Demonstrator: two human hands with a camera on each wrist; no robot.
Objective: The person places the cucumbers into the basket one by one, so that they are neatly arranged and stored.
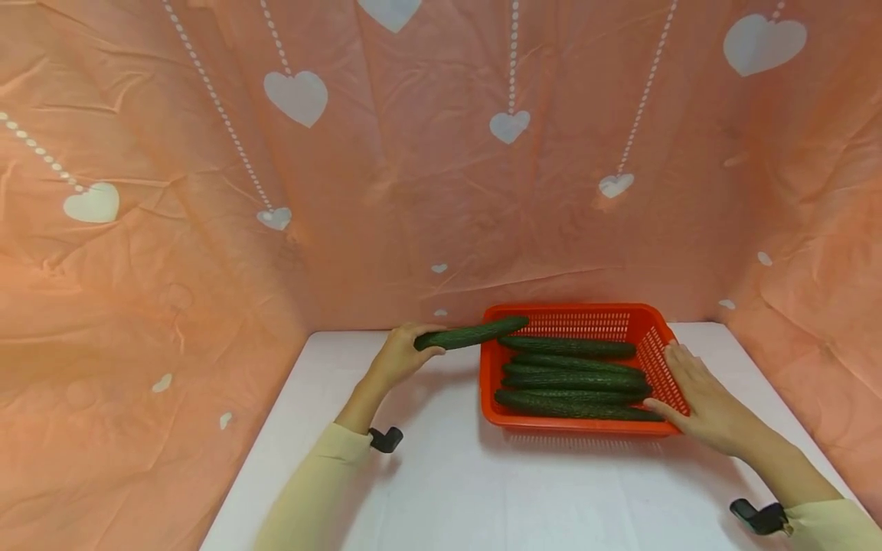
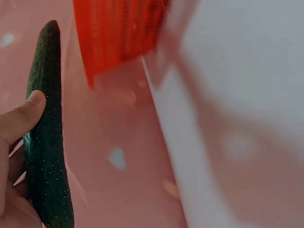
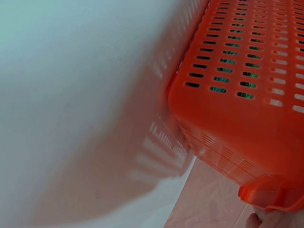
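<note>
My left hand point(image 1: 400, 358) grips a dark green cucumber point(image 1: 468, 334) by its left end, thumb laid along its side. Its other end reaches over the left rim of a red plastic basket point(image 1: 575, 426). In the left wrist view the same cucumber point(image 2: 47, 137) stands upright, with the thumb across it. Inside the basket, several cucumbers point(image 1: 572, 380) lie side by side, roughly crosswise. At the basket's right side rests my right hand point(image 1: 710, 405), fingers extended along the rim and thumb at the near right corner. In the right wrist view, fingertips point(image 3: 270, 219) show just below the rim.
The basket stands on a white table point(image 1: 441, 474), near its back edge. A pink cloth point(image 1: 413, 229) with white hearts hangs behind and at both sides. Slots in the basket's wall point(image 3: 228, 61) show green behind them.
</note>
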